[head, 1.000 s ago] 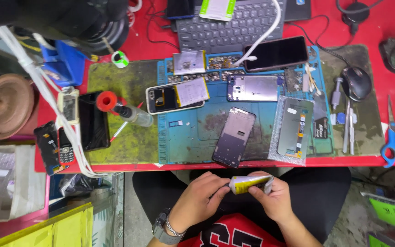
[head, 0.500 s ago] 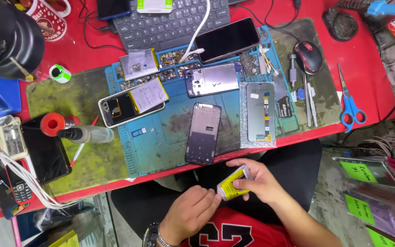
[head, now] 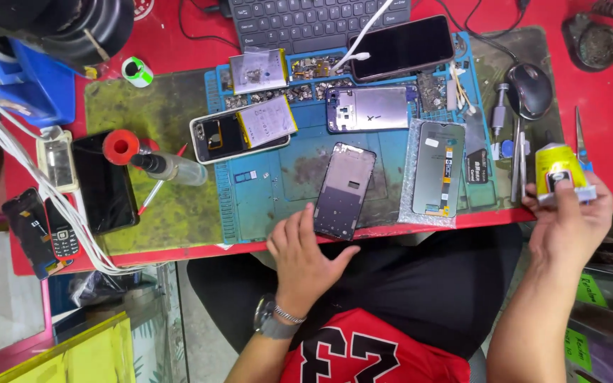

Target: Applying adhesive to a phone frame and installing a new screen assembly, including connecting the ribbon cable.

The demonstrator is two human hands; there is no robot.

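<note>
A moment before, both hands had been joined over the lap, working a small yellow tube between them. They had since parted. The work had moved from the lap up to the counter [head: 179, 241], with the tube carried out to the right edge.

At the far left, white cables [head: 8, 142] trailed over the red counter past a dark phone [head: 104, 181] lying face down (glossy, flat). Beside it lay a clear bottle [head: 172, 169] with a red cap, on a stained olive mat [head: 150, 113].

The left hand [head: 306, 259] rested at the near edge of the blue mat [head: 271, 191], its fingers [head: 294, 225] loose and spread, holding nothing, the tips just beside the phone frame [head: 344, 190]. That frame was a thin dark rectangle, matte, with a bare hollow back. Further off lay an opened phone [head: 239, 131] showing its pale battery, and a grey back panel [head: 370, 108].

To the right, a screen panel [head: 438, 168] lay on silvery wrap, smooth and slate-coloured, with a mouse [head: 530, 89] beyond it.

The right hand [head: 569, 227] was raised at the counter's right edge, its fingers [head: 567, 195] clenched on the tube [head: 558, 170], soft yellow plastic, crimped flat at one end. Blue-handled scissors [head: 580, 135] lay just behind it.
</note>
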